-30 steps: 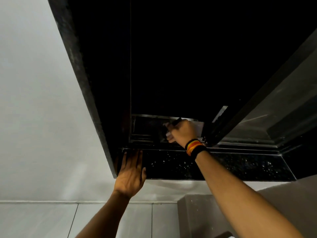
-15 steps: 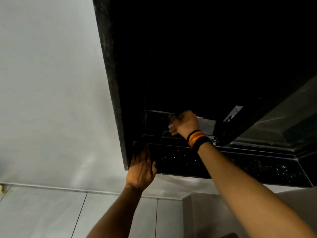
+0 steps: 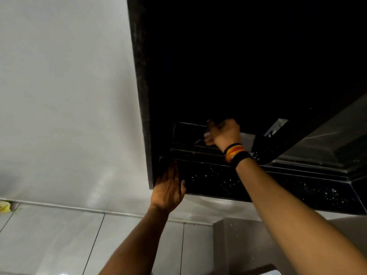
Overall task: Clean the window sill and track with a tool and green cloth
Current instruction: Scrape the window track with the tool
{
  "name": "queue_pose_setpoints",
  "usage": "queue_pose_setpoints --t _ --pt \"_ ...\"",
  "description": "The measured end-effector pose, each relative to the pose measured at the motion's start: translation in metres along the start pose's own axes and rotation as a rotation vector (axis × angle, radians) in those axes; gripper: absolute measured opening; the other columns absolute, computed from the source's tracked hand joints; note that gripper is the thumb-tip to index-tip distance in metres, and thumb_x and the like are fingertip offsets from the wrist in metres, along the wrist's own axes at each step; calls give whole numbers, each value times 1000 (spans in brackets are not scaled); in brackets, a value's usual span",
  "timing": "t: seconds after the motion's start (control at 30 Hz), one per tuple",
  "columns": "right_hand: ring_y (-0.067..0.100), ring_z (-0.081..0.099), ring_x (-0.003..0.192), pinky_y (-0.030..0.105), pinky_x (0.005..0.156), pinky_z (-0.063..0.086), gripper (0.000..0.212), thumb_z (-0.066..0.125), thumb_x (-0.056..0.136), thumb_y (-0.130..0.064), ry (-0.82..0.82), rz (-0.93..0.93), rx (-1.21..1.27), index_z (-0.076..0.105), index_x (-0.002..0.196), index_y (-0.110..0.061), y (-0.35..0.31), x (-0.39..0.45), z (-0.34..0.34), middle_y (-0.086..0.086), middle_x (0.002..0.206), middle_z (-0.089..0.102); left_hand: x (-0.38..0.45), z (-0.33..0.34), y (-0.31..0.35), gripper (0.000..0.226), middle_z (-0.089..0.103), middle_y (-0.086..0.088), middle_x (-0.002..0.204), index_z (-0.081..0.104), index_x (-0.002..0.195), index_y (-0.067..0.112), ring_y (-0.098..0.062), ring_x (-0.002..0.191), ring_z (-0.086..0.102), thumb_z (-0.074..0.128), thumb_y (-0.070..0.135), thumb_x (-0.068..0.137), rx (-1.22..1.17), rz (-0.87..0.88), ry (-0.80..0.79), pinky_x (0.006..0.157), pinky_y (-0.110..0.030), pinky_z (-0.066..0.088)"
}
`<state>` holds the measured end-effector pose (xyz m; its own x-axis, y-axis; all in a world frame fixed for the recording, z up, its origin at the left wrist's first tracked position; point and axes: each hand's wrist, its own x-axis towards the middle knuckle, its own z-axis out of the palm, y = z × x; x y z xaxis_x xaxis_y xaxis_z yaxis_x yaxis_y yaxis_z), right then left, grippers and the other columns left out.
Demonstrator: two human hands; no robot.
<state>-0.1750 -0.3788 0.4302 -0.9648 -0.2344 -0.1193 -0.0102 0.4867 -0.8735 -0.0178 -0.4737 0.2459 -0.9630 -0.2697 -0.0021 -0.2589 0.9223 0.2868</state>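
Note:
A black speckled stone window sill (image 3: pixel 214 179) runs across the lower part of the dark window opening. Behind it lies the metal track (image 3: pixel 190 150). My right hand (image 3: pixel 223 133) reaches over the sill into the track, fist closed around a thin dark tool (image 3: pixel 209 124) whose tip points down-left toward the track corner. A black and orange wristband sits on that wrist. My left hand (image 3: pixel 168 188) lies flat with fingers together on the sill's left end, holding nothing. No green cloth is in view.
A dark stone jamb (image 3: pixel 142 96) bounds the opening on the left, against a white wall (image 3: pixel 63 96). A sliding window frame (image 3: pixel 278 139) angles in at the right. Tiled floor (image 3: pixel 59 239) lies below. A small yellow object (image 3: pixel 5 207) sits at the wall's base, far left.
The view has swung left, shifting the window to the right in frame. My right hand stays in the track with the tool; my left hand stays flat on the sill's left end.

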Motion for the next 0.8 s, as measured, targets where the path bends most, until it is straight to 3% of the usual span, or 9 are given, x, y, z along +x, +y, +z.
queue_pose_setpoints --t 0.1,0.2,0.3,0.4,0.47,0.53,0.63,0.7,0.8 --pt "39 71 74 41 66 60 37 57 94 -31 140 -203 -558 70 77 0 9 8 -30 24 79 73 1 2 0 69 16 -18 165 7 158 4 -35 151 19 15 44 102 16 3 11 122 -45 23" --pt "39 71 77 38 67 58 43 56 94 -33 -22 -245 -692 72 77 3 6 -2 3 23 78 74 -1 0 1 69 23 -20 163 15 157 2 -37 149 26 18 42 101 23 13 18 121 -47 26" --pt "33 71 63 45 65 62 47 54 98 -32 -177 -84 -298 68 78 8 8 -4 44 25 80 74 -1 -1 1 68 25 -19 163 15 158 4 -36 149 26 21 43 102 21 17 33 122 -47 22" --pt "14 63 43 32 45 58 31 56 99 -19 -108 -29 112 65 94 10 16 10 26 18 66 68 0 3 -1 69 15 -17 166 6 158 5 -34 152 17 17 44 102 29 13 13 124 -45 17" --pt "8 63 42 28 44 57 29 57 98 -19 -10 -109 52 66 96 8 26 19 4 8 62 66 1 5 -1 69 17 -18 165 8 158 4 -34 152 19 19 43 102 48 20 40 123 -45 20" --pt "14 67 47 34 48 60 33 58 96 -24 40 -155 -84 70 85 5 32 18 6 11 60 68 1 5 0 68 23 -19 163 14 157 3 -36 150 24 21 42 102 55 34 66 122 -46 22" --pt "33 71 56 49 57 62 41 60 93 -30 -99 -82 -101 69 72 4 23 0 48 20 65 72 0 6 -2 67 27 -17 162 17 158 6 -35 149 27 19 43 102 52 41 75 122 -47 19" --pt "34 69 55 49 57 62 40 61 94 -27 -152 2 71 67 76 8 18 -7 68 23 69 72 0 4 -3 67 22 -15 164 12 159 9 -34 151 20 17 45 102 57 31 37 124 -47 13" --pt "20 66 47 38 53 61 28 59 97 -18 -36 99 387 65 79 2 25 -10 33 17 69 67 -1 5 -1 68 14 -14 166 5 159 9 -32 153 12 18 44 103 41 20 15 126 -44 7"
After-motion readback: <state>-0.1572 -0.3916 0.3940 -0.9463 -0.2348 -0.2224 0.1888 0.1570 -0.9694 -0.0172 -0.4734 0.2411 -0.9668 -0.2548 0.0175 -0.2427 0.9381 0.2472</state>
